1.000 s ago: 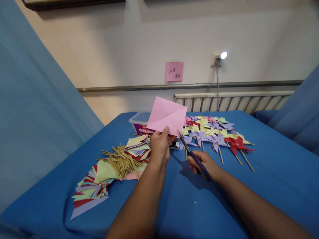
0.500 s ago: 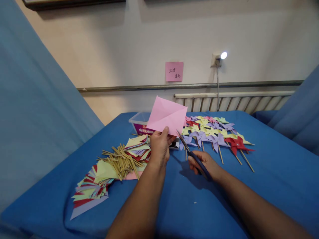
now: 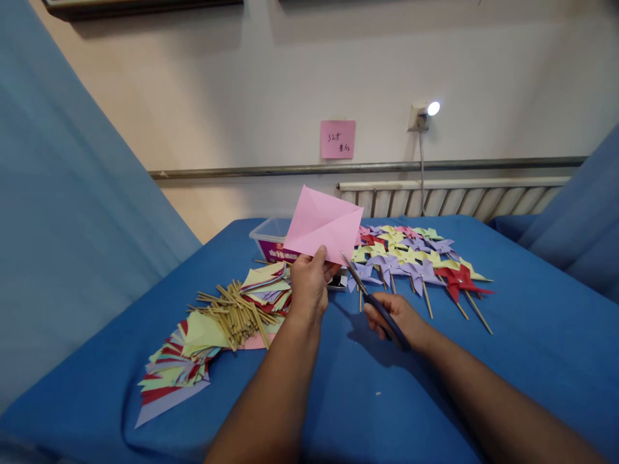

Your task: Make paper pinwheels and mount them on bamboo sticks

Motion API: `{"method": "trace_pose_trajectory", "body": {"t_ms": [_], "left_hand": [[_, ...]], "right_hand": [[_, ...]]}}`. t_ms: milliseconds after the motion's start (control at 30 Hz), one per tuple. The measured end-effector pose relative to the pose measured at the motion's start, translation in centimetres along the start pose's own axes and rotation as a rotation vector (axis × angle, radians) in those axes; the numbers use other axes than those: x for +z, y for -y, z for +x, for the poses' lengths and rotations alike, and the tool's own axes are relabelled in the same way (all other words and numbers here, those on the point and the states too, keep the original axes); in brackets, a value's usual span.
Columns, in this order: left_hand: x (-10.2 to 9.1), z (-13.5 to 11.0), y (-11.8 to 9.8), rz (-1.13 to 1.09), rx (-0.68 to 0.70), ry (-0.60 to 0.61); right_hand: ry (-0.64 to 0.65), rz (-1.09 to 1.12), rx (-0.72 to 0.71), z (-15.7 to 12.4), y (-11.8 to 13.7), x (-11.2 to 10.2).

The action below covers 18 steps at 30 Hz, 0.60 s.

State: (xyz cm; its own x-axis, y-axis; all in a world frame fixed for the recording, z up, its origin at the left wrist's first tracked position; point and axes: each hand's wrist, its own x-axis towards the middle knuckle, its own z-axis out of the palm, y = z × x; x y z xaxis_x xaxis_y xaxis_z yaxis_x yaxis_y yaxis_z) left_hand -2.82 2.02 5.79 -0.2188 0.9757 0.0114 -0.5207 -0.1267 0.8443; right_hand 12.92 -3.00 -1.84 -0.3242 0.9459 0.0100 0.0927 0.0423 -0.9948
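A pink square of paper (image 3: 323, 222) with crease lines is held up by my left hand (image 3: 312, 283), thumb on its front and fingers behind its lower edge. My right hand (image 3: 394, 319) grips dark-handled scissors (image 3: 387, 319) by the loops. Their blade tips touch or overlap the paper's lower right corner; I cannot tell whether they have cut in. Just beyond the scissors lie finished paper pinwheels (image 3: 423, 270) in purple, yellow, red, pink and green, on sticks.
A bundle of short wooden sticks (image 3: 236, 316) lies on the blue-covered table (image 3: 348, 399), left of my forearm. Fanned stacks of coloured paper (image 3: 178, 361) surround it. A clear plastic tub (image 3: 268, 241) with a purple label stands behind my left hand, near a small box (image 3: 340, 280).
Almost nothing differs. The view has shifted very slightly; the paper, scissors and both hands keep practically the same positions.
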Motion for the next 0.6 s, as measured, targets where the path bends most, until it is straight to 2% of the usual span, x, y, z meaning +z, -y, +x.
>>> {"method": "trace_pose_trajectory", "body": {"t_ms": [300, 600], "left_hand": [[0.04, 0.02, 0.00, 0.008, 0.003, -0.012], [-0.14, 0.20, 0.06, 0.015, 0.005, 0.005]], "right_hand": [[0.013, 0.047, -0.004, 0.13, -0.40, 0.10], [-0.004, 0.003, -0.008, 0.10, -0.24, 0.18]]}}
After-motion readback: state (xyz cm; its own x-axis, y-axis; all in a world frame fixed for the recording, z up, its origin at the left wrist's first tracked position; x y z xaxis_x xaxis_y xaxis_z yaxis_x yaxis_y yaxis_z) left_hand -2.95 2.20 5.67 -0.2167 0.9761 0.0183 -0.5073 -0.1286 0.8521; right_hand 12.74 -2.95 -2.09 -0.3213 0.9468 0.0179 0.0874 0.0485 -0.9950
